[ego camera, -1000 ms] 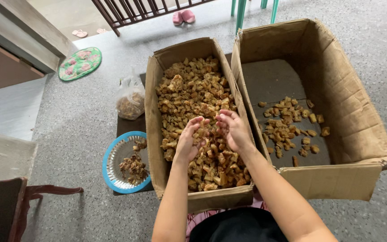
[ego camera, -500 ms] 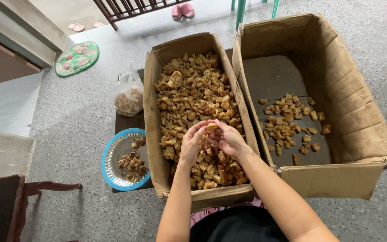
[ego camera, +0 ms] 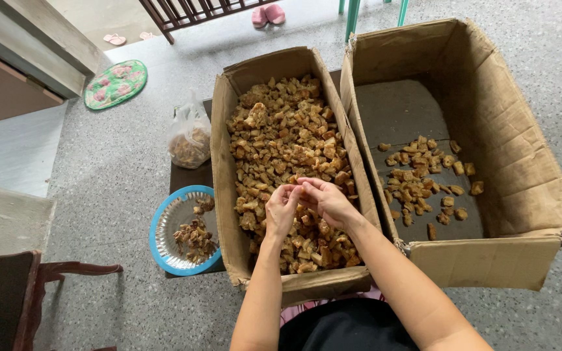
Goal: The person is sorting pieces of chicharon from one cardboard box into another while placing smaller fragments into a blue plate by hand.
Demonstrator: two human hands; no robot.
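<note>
A narrow cardboard box point(ego camera: 222, 162) in front of me is full of small brown dried chunks point(ego camera: 287, 130). My left hand point(ego camera: 281, 209) and my right hand point(ego camera: 328, 200) meet over the near half of that pile, fingertips together pinching one small chunk point(ego camera: 299, 188) between them. To the right stands a bigger cardboard box point(ego camera: 508, 169) with a thin scatter of similar chunks point(ego camera: 424, 175) on its dark bottom.
A blue-rimmed foil plate point(ego camera: 164, 231) with darker scraps lies left of the full box. Behind it sits a knotted clear bag point(ego camera: 190, 140) of pieces. A green round mat point(ego camera: 116, 83), pink slippers point(ego camera: 268, 14) and a dark chair point(ego camera: 8, 299) lie around.
My hands went from spread over the pile to drawn together and raised slightly, fingertips now closed on one small piece. The view has shifted a little.
</note>
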